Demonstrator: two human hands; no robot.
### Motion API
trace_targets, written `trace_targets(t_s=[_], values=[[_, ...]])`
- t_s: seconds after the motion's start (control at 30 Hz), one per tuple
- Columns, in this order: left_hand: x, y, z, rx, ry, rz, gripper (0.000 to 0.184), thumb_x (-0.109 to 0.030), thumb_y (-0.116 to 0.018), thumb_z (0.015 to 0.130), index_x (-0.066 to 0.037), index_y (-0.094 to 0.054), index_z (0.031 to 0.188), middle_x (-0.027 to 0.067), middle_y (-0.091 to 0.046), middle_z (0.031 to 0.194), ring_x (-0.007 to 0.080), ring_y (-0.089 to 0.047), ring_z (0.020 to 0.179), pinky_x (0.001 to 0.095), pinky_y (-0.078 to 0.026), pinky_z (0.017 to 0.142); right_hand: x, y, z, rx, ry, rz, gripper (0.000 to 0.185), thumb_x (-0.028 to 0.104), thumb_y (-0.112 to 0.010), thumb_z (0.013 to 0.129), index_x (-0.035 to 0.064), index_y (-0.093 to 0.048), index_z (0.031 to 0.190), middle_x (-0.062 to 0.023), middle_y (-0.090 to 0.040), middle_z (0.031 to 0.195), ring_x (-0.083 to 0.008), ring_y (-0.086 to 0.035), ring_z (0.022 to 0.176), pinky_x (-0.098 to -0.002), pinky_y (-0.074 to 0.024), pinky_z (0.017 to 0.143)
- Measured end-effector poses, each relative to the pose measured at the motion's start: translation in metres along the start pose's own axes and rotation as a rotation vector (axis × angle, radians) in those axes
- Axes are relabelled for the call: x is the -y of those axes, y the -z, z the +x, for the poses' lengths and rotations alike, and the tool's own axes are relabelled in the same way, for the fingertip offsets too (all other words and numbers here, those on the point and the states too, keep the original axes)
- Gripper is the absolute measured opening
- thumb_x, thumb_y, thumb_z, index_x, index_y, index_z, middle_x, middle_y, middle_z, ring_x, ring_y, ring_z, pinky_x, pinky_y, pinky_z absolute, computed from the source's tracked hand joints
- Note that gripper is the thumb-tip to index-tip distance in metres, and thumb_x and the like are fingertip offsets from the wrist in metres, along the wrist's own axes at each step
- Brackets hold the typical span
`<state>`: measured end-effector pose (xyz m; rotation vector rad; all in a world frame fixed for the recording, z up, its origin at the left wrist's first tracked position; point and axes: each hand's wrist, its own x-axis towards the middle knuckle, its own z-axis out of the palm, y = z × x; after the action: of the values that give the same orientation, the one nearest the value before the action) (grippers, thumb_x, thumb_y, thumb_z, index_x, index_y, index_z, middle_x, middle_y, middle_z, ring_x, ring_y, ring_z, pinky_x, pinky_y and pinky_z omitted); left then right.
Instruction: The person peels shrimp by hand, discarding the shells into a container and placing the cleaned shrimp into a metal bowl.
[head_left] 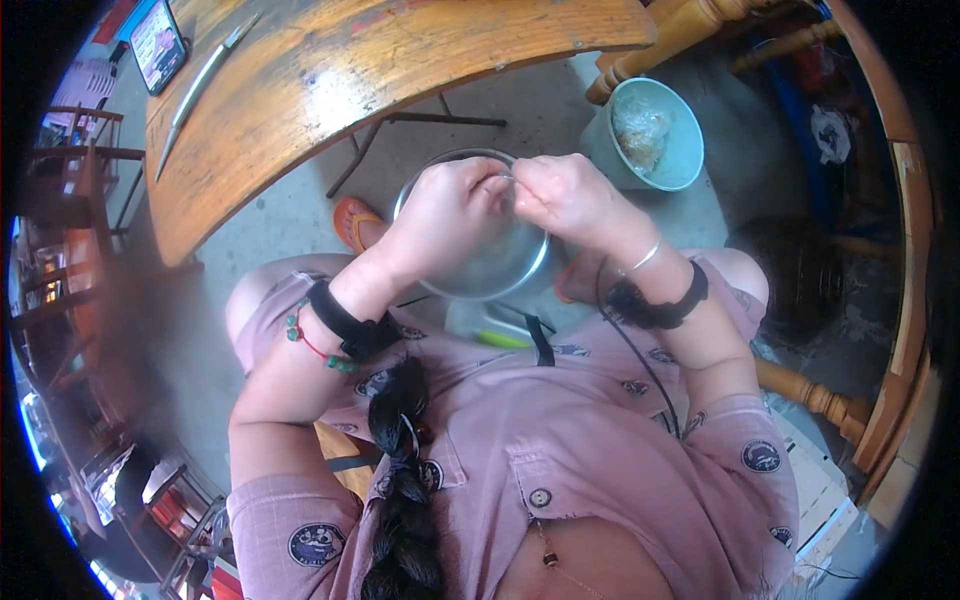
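Sliver (pixel 508 178): thin, too small to ID, sits between the two hands, above the far part of the metal bowl (pixel 500 285). Left hand (pixel 455 205) and right hand (pixel 568 195) almost meet; fingers on both curled in and pinched on it, tips partly hidden. Bowl is below the hands, between the knees; contents unclear. Green item (pixel 502 340) on the near side of the bowl. Bin (pixel 603 150) beyond right hand, clear plastic (pixel 640 125) inside. Worktop (pixel 400 60) ahead-left, carrying phone (pixel 158 45) and a slim metal tool (pixel 205 82).
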<state>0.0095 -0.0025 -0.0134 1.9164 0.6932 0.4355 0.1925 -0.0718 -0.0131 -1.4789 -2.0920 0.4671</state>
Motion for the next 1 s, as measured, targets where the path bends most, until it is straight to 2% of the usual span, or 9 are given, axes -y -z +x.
trace_targets(t_s=[0.07,0.13,0.17,0.23,0.43,0.67,0.87,0.93,1.0], values=[[-0.001,0.003,0.0,0.018,-0.014,-0.004,0.018,-0.008,-0.053,0.095,0.005,-0.062,0.104,0.0057,-0.061,0.073,0.0096,-0.057,0.069,0.0254,-0.048,0.064,-0.002,0.002,0.0,0.017,0.019,0.06,0.025,0.023,-0.058,0.084,0.0014,-0.052,0.072,-0.017,-0.055,0.064,-0.0323,-0.061,0.061,-0.0426,-0.0478,0.054],[-0.004,0.007,0.001,0.04,-0.03,-0.009,0.018,-0.007,-0.053,0.095,0.005,-0.062,0.104,0.0058,-0.061,0.072,0.0099,-0.057,0.069,0.0254,-0.048,0.064,-0.003,0.004,-0.001,0.063,-0.129,0.474,0.028,0.023,-0.053,0.088,0.0029,-0.05,0.069,-0.0092,-0.05,0.057,-0.0202,-0.053,0.05,-0.0349,-0.0422,0.047],[-0.007,0.008,0.001,0.054,-0.016,-0.057,0.018,-0.007,-0.053,0.095,0.005,-0.062,0.104,0.0058,-0.061,0.073,0.0099,-0.057,0.069,0.0253,-0.048,0.065,-0.005,0.005,-0.002,0.062,-0.13,0.474,0.028,0.023,-0.053,0.088,0.0029,-0.05,0.069,-0.0092,-0.05,0.057,-0.0202,-0.053,0.05,-0.0349,-0.0422,0.047],[-0.01,0.011,0.002,0.07,-0.001,-0.104,0.018,-0.006,-0.053,0.095,0.005,-0.062,0.105,0.0059,-0.061,0.074,0.0099,-0.058,0.069,0.0252,-0.048,0.065,-0.007,0.006,-0.003,0.164,-0.254,0.924,0.029,0.024,-0.047,0.092,0.005,-0.049,0.069,-0.0001,-0.042,0.055,-0.0093,-0.039,0.047,-0.0254,-0.0321,0.043],[-0.017,0.012,0.003,-0.023,-0.044,-0.197,0.015,-0.004,-0.054,0.089,0.004,-0.064,0.097,0.0055,-0.059,0.069,0.0119,-0.057,0.065,0.0268,-0.047,0.064,0.0,0.013,0.0,0.243,-0.518,1.603,0.03,0.022,-0.04,0.094,0.0056,-0.045,0.07,0.0067,-0.032,0.053,-0.0028,-0.026,0.044,-0.0195,-0.0209,0.039],[-0.014,0.009,0.001,-0.028,-0.054,-0.181,0.014,-0.003,-0.05,0.092,0.005,-0.061,0.098,0.0054,-0.06,0.072,0.011,-0.058,0.067,0.026,-0.049,0.066,-0.009,0.014,0.001,0.345,-0.539,1.699,0.03,0.022,-0.04,0.095,0.0049,-0.046,0.072,0.0073,-0.031,0.053,-0.0021,-0.025,0.043,-0.0192,-0.0202,0.038],[-0.002,0.01,0.004,0.032,0.045,-0.14,0.011,-0.002,-0.05,0.095,0.005,-0.058,0.098,0.0027,-0.06,0.073,0.0091,-0.058,0.067,0.0249,-0.049,0.064,0.002,0.018,0.003,0.215,-0.434,1.128,0.032,0.027,-0.045,0.097,0.0019,-0.052,0.079,0.003,-0.036,0.053,-0.0067,-0.033,0.048,-0.0231,-0.0297,0.045],[-0.001,0.008,0.004,0.046,0.073,-0.142,0.01,-0.002,-0.051,0.095,0.004,-0.058,0.096,0.0028,-0.06,0.073,0.0091,-0.058,0.066,0.0253,-0.049,0.062,0.008,0.021,0.005,0.105,-0.224,0.552,0.035,0.031,-0.049,0.097,0.0011,-0.053,0.08,-0.0037,-0.043,0.056,-0.0115,-0.041,0.053,-0.0284,-0.0348,0.05],[-0.001,0.004,0.002,0.024,-0.055,0.011,0.008,-0.002,-0.052,0.094,0.003,-0.059,0.095,0.0055,-0.06,0.072,0.0105,-0.059,0.064,0.026,-0.048,0.059,0.005,0.018,0.004,0.122,-0.228,0.502,0.035,0.032,-0.051,0.097,0.0008,-0.052,0.081,-0.006,-0.044,0.058,-0.0131,-0.043,0.054,-0.0305,-0.036,0.05]])
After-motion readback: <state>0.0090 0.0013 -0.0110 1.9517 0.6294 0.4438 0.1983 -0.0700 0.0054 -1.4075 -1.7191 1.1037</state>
